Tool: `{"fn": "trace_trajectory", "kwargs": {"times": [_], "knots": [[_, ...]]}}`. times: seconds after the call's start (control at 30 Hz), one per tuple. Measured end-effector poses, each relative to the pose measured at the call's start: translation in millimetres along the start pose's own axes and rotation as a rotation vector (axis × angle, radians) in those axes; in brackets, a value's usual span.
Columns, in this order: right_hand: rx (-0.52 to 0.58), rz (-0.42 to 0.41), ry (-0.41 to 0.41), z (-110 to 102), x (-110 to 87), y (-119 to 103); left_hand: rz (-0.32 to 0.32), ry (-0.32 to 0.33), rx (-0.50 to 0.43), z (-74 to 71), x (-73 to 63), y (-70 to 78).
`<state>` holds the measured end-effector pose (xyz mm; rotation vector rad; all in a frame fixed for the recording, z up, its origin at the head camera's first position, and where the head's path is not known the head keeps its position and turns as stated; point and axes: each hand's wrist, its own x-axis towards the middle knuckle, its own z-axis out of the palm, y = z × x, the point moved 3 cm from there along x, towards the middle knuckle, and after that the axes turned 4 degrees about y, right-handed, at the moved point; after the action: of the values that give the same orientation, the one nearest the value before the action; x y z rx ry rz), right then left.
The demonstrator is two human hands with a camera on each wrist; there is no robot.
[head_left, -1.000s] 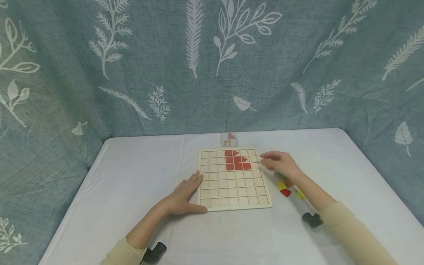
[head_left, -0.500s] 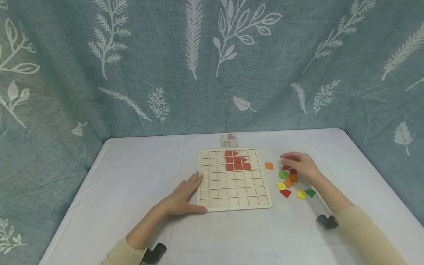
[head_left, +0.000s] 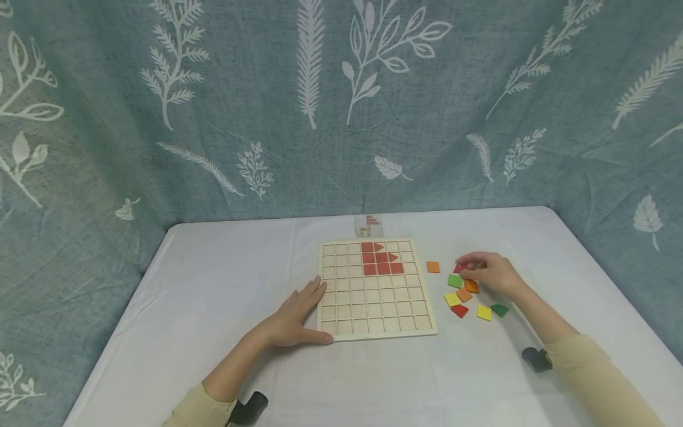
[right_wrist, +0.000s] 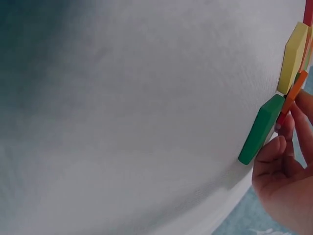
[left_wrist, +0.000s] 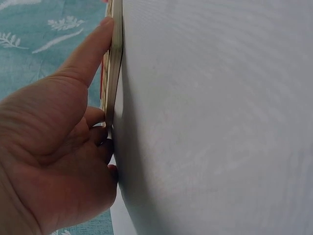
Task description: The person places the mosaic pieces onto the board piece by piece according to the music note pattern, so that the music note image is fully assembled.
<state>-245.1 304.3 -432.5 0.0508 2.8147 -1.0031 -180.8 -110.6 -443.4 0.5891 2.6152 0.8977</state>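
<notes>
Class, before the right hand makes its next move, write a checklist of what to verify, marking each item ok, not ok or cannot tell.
1. Board steadied: ok; the left hand rests along its left edge and near-left corner.
2. Red tiles on the board seated within grid squares: ok.
3. Picture card uncovered: ok; it lies just beyond the board's far edge.
4. Loose pieces sorted by colour: not ok; green, orange and yellow ones lie mixed with red.
5. Right hand gripping a piece: cannot tell; its fingertips are at the red pieces, contact hidden.
</notes>
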Motion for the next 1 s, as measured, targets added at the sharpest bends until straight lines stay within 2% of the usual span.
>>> {"fn": "trace_trajectory", "kwargs": {"times": [0.43,0.6,0.87,1.0], "knots": [[-0.04,-0.032,0.056,0.1,0.3,-6.9,-0.003,0.002,-0.004,-0.4,1.4,-1.3],[0.03,-0.026,0.068,1.0,-0.4,-9.1,0.006,0.001,-0.008,-0.4,1.3,-1.7],[0.207,-0.015,0.032,11.3,-0.4,-23.4,0.001,-0.002,-0.016,-0.8,-0.4,0.6],[0.231,-0.044,0.008,20.4,3.2,-32.4,0.008,-0.001,-0.02,-1.1,-0.7,1.4]]}}
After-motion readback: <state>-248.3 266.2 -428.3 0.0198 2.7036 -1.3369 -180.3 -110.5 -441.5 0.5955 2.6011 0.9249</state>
